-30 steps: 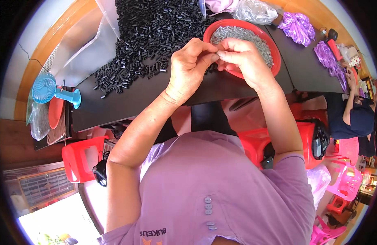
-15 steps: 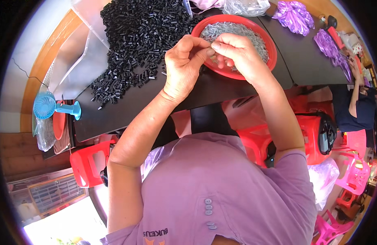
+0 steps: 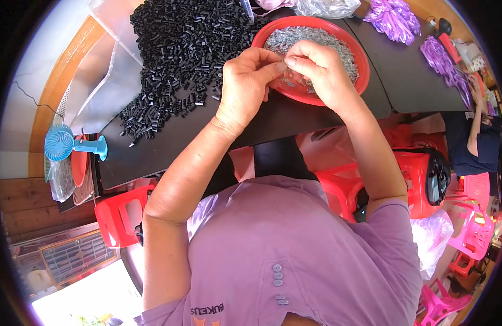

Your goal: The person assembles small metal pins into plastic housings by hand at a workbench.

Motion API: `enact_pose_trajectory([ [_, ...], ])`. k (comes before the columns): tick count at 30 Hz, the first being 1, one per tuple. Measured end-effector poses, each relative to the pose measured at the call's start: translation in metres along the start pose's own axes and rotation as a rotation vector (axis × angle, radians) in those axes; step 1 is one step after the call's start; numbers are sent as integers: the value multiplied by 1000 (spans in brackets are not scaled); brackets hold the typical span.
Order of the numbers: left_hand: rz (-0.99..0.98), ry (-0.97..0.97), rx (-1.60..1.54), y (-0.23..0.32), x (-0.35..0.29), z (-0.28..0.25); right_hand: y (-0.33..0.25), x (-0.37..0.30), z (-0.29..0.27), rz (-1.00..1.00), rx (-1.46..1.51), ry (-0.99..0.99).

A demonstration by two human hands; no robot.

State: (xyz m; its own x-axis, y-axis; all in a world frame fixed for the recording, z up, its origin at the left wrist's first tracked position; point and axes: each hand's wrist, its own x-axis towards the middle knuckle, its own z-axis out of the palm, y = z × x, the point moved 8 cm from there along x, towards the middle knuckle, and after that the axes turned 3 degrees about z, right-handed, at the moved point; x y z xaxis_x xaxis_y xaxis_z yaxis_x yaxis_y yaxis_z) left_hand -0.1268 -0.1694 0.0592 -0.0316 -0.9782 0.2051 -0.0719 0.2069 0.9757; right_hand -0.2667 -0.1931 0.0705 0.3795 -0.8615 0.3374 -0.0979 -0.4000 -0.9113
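Note:
My left hand and my right hand meet fingertip to fingertip at the near side of a red basin. Both are closed in a pinch. Whatever lies between the fingertips is too small to make out. Inside the basin lie many small clear-grey pieces, partly covered by my right hand. To the left of my left hand spreads a big heap of short black plastic cylinders on the dark table.
A blue handheld fan stands at the table's left end, near a translucent plastic bin. Purple bundles and a clear bag lie at the far side. Red stools stand below. Another person sits at right.
The fingertips stay together, with my right hand shifted slightly and its fingers curled a little differently. The whole view has moved a touch. The heap and basin look the same.

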Motion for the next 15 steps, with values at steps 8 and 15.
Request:
enact_pose_trajectory([
  [8, -145, -46, -172, -7, 5, 3, -6, -1, -3, -119, -158, 47],
  [15, -63, -22, -8, -1, 18, 2, -5, 1, -13, -149, -203, 134],
])
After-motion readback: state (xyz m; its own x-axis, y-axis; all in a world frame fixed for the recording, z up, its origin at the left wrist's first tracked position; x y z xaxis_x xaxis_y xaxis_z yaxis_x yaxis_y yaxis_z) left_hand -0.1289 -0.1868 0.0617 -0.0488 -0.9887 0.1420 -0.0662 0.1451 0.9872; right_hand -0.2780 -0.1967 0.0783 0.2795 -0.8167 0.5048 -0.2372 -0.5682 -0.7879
